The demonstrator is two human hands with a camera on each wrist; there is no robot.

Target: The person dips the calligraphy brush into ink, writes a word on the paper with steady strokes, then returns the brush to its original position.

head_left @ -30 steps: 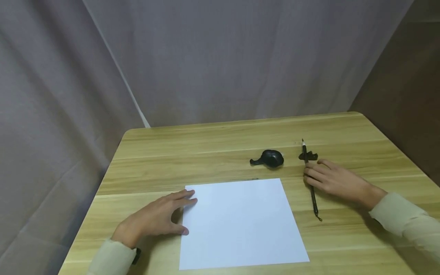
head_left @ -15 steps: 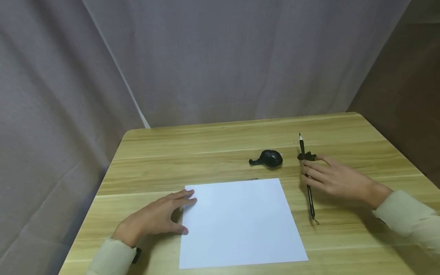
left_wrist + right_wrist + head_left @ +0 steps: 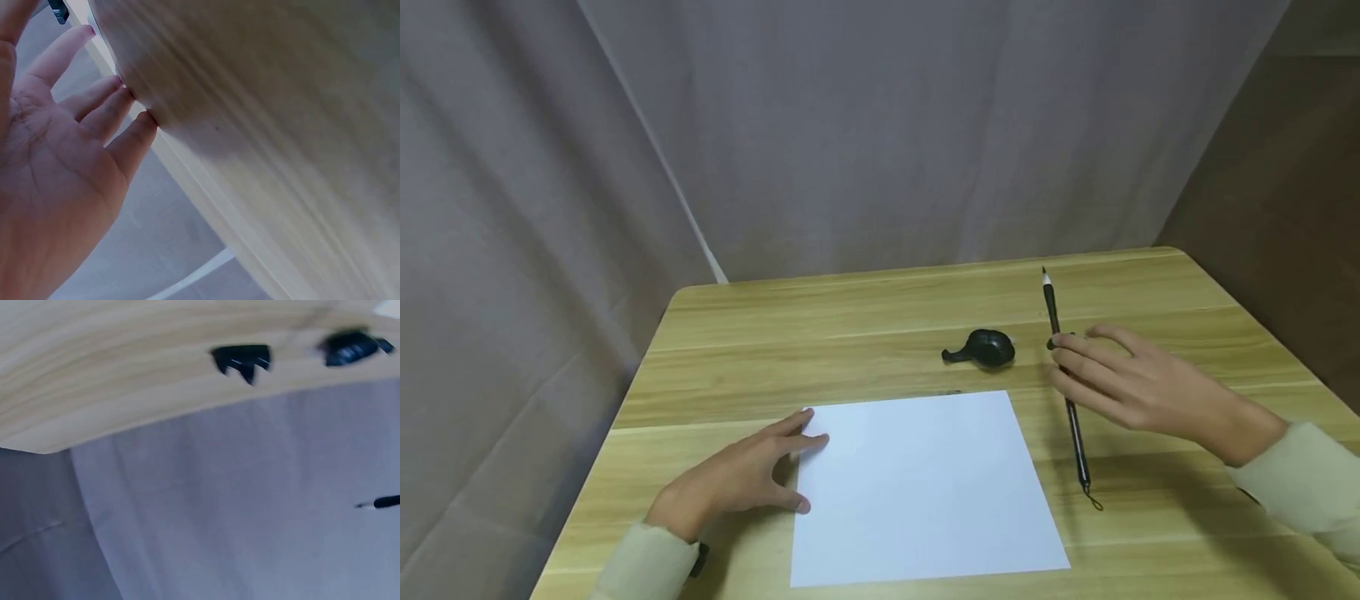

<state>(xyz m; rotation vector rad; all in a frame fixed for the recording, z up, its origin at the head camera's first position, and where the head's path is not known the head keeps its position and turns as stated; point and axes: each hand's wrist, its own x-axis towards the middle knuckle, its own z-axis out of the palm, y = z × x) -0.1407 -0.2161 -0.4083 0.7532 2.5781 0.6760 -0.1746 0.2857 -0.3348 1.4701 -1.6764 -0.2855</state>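
Observation:
My right hand [image 3: 1142, 387] pinches the shaft of a black ink brush [image 3: 1051, 304] with a pale, dark-tipped head. The brush is raised off the table, tip pointing away, cord loop toward me; my fingers cover part of its shaft. Only the brush's front end enters the right wrist view. A dark, jagged brush rest [image 3: 244, 359] lies on the table, mostly hidden by my hand in the head view. My left hand [image 3: 737, 479] rests at the left edge of a blank white sheet of paper [image 3: 925, 492], fingers spread; thumb and fingertips touch it.
Beyond the paper sits a black, rounded vessel [image 3: 991, 348] with a narrow stem pointing left. Everything lies on a wood-grain table [image 3: 850, 358]. Grey curtains [image 3: 887, 150] hang behind the table's far edge and at the left.
My right hand has lifted the brush off its rest, with the tip moving up and slightly left. The left hand and paper have hardly moved.

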